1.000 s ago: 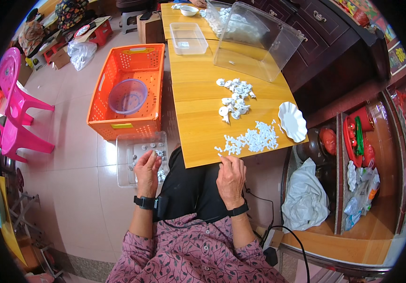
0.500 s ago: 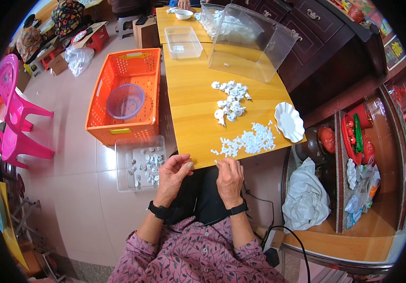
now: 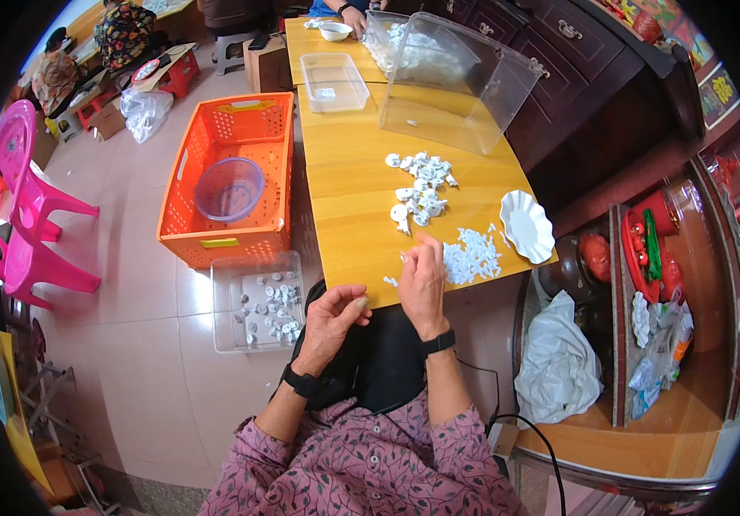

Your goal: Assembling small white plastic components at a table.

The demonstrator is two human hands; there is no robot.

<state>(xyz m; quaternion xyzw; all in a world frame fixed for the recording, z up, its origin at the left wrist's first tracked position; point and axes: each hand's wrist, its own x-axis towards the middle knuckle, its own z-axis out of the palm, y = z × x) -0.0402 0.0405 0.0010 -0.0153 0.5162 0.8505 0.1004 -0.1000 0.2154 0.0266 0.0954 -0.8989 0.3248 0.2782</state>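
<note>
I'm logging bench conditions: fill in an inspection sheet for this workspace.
Surface: yellow wooden table.
Work pieces: small white peg-like pieces heaped near the front edge; larger white round-headed parts beyond; more pieces in a clear bin on the floor.
Clutter: scalloped white dish at the table's right; shallow clear tub farther back.
Left hand: at the near edge, fingers curled; grip unclear.
Right hand: beside the peg-like pieces, fingers pinched; contents unclear.
Cables: black cable at the person's right.
Surroundings: orange crate with a translucent bowl inside; pink plastic chair; co-worker's hand at the far end.
</note>
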